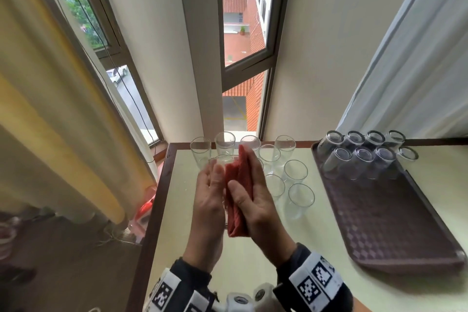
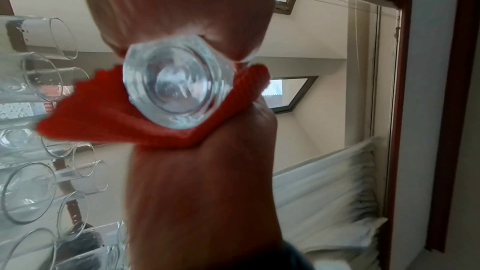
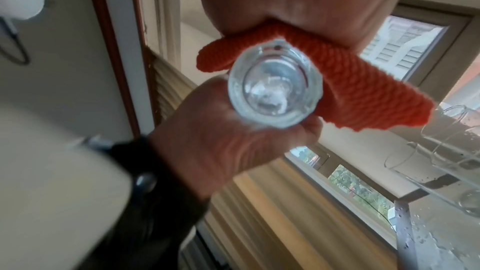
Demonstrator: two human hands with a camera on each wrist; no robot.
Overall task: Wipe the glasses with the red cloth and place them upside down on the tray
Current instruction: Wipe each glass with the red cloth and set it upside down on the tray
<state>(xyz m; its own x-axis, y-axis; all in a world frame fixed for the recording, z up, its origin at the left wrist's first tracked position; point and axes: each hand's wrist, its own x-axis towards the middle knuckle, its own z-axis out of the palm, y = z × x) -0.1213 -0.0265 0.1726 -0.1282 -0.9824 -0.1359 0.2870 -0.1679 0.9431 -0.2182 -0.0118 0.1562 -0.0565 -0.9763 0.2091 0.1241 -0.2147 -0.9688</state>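
a: held glass (image 1: 219, 162) — thin clear wall, thick faceted base, so probably light up top and heavier at the bottom. brittle. droplets on the ones waiting behind, so likely wet and slick too.

b: agreed. best taken round the middle of the wall, not by the rim. thick base (image 2: 178, 82) facing the wrist cameras, mouth pointing away toward the far windows.

a: red cloth (image 1: 237, 190) soft, knitted-looking, folded thick. good friction against slick glass, and some padding between palm and wall.

b: left hand (image 1: 209, 201) raised above the tabletop (image 1: 298, 248), palm turned right, fingers nearly straight along the glass's left side, pressing more than wrapping. can't tell where the thumb sits.

a: right hand (image 1: 254, 200) opposite, palm turned left, flat against the cloth, thumb lying over it on the near side. cloth sandwiched between that palm and the glass.

b: so glass clamped between two palms, off the tabletop, near the left-centre. a rolling wipe, by the look of it. risk: squirting out of flat palms if pressure slackens.

a: upright glasses (image 1: 295, 173) clustered just behind and right of the hands. eight already mouth-down at the far end of the tray (image 1: 395, 225), on the right; near part of it bare.
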